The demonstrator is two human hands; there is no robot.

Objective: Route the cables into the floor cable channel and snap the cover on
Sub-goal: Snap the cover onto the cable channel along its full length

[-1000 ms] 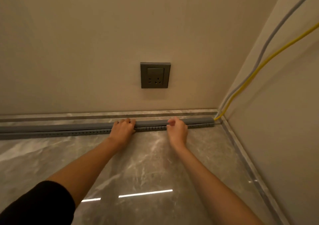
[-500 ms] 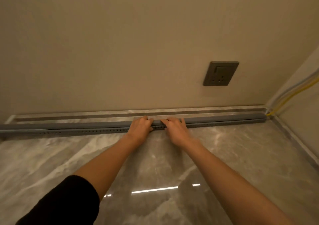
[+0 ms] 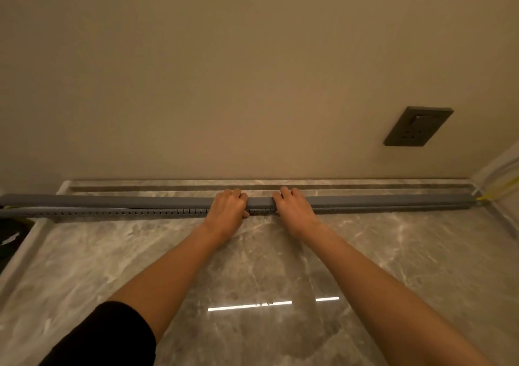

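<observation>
A long grey cable channel cover (image 3: 379, 200) runs along the floor by the wall, from the left edge to the right corner. Below it shows the toothed base strip (image 3: 168, 212). My left hand (image 3: 228, 211) and my right hand (image 3: 295, 209) both lie on the cover near its middle, fingers curled over its top, a short gap between them. At the left end the cover sits slightly raised off the base. A yellow cable (image 3: 494, 193) and a grey cable (image 3: 505, 169) come out at the right corner and climb the side wall.
A dark wall socket (image 3: 418, 126) is on the wall at the right. The floor is glossy grey marble (image 3: 252, 267) with a darker border strip along the wall. A dark object (image 3: 11, 239) lies at the far left edge beyond a pale threshold.
The view has swung left, so socket and corner sit farther right. Both hands have shifted left along the cover; after nearly touching, they are slightly apart again.
</observation>
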